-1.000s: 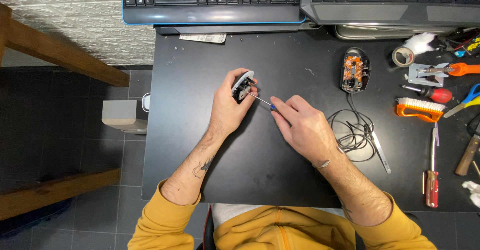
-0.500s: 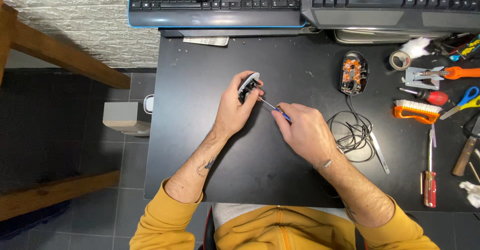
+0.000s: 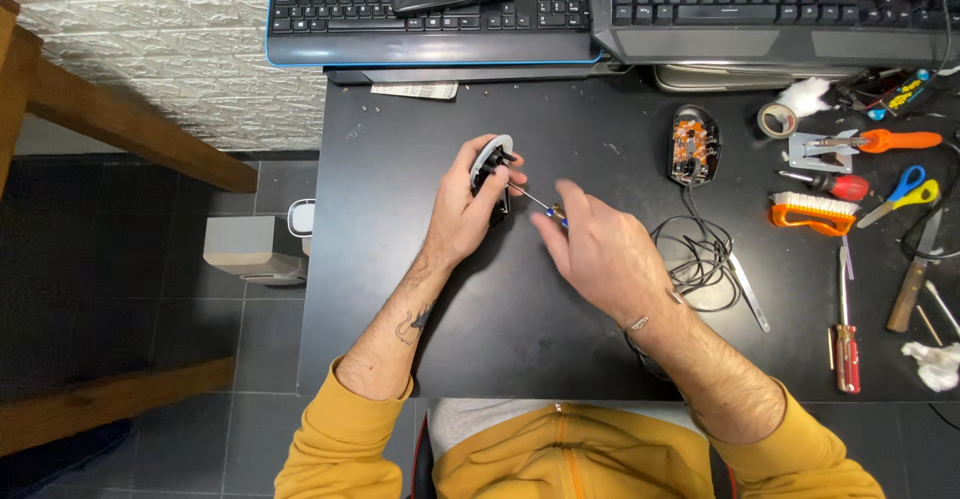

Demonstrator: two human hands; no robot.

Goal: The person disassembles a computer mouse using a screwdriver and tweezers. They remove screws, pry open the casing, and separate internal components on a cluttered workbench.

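Head view, black tabletop (image 3: 520,349)
- Left hand (image 3: 468,214): closed around a mouse shell (image 3: 490,164), grey-rimmed, held on edge above the tabletop's middle. Judged light, rigid, thin plastic, breakable at its clips; best gripped by the outer rim
- Right hand (image 3: 598,249): fingers pinched on a small screwdriver (image 3: 535,200), its tip at the shell. Judged slim, stiff, prone to slipping; hold at the handle
- Opened wired mouse (image 3: 693,145), orange inside, cable coiled below
- Tape roll (image 3: 775,119), round, grey
- Orange brush (image 3: 812,212)
- Red-handled screwdriver (image 3: 846,344)
- Paper slip (image 3: 414,90), pale rectangle under the keyboard (image 3: 420,9); print unreadable
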